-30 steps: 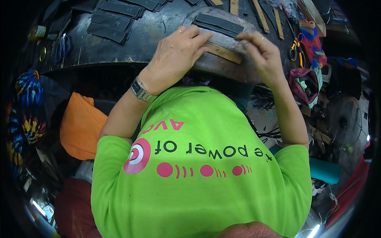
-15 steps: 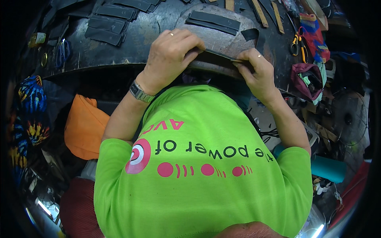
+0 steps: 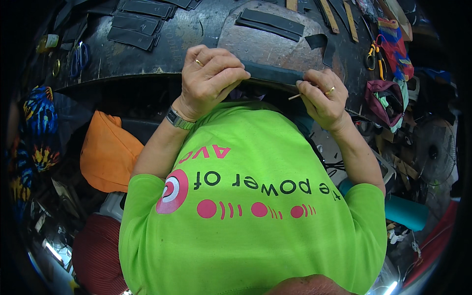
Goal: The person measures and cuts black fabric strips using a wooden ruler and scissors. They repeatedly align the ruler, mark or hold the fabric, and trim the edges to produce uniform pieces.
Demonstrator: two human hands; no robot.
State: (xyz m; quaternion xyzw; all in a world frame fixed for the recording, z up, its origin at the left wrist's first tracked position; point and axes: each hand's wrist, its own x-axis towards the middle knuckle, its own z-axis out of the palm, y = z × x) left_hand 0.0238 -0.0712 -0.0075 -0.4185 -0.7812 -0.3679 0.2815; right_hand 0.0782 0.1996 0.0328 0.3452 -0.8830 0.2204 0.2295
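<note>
A dark leather-like strip (image 3: 273, 72) stretches between my hands at the table's near edge, its flat face turned up. My left hand (image 3: 211, 73) pinches the strip's left end, thumb and fingers pressed together. At the other end, my right hand (image 3: 323, 93) has its fingers closed on the strip. A thin pale stick (image 3: 294, 97) pokes out from the right fingers. Just beyond the hands lies a worn brown slab (image 3: 241, 49) bearing a pair of stacked black strips (image 3: 270, 25). A bent black scrap (image 3: 324, 45) rests at the slab's right side.
Several stacks of black strips (image 3: 132, 38) lie at the far left of the dark table (image 3: 113, 61). Blue-handled scissors (image 3: 79, 60) sit near its left edge. Yellow-and-black scissors (image 3: 375, 59) and a maroon pouch (image 3: 384, 104) are on the right. An orange cloth (image 3: 108, 152) hangs at left.
The strip has turned from edge-on to showing its flat face. My right hand has shifted slightly right and nearer; the thin stick now shows from its fingers.
</note>
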